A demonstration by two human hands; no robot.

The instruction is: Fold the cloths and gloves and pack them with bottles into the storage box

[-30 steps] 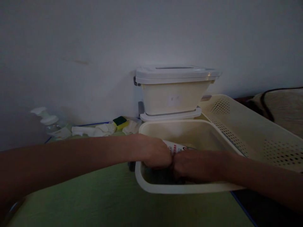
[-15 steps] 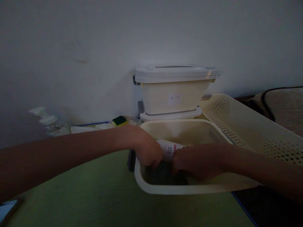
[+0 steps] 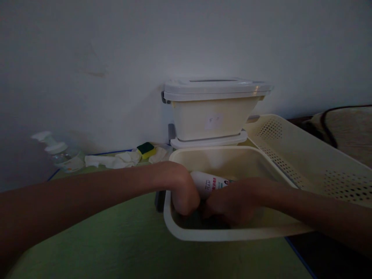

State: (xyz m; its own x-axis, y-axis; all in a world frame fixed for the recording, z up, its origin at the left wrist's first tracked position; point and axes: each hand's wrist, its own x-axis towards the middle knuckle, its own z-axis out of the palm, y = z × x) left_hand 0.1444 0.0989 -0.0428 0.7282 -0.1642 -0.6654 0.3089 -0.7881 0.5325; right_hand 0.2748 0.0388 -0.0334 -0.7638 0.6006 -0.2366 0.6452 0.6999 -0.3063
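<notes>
Both my hands reach down inside a cream plastic bin (image 3: 229, 233). My left hand (image 3: 186, 193) is curled closed at the bin's left end, its fingertips hidden below. Beside it, my right hand (image 3: 232, 203) points leftward with fingers drawn together, low in the bin. A dark item (image 3: 193, 221), too dim to name, lies on the bottom beneath both hands. Just behind them a white bottle (image 3: 205, 182) with red and dark print lies on its side, partly covered by my right hand.
Behind the bin stand stacked lidded boxes (image 3: 215, 116). A perforated cream basket (image 3: 314, 155) is at the right. Left along the wall are a pump bottle (image 3: 65, 157), white cloths (image 3: 116, 159) and a yellow-green sponge (image 3: 147, 150). A green surface (image 3: 116, 240) lies under everything.
My left hand has turned and sunk a little deeper into the bin. My right hand has shifted slightly left and down, exposing more of the bottle's label. The view has moved slightly.
</notes>
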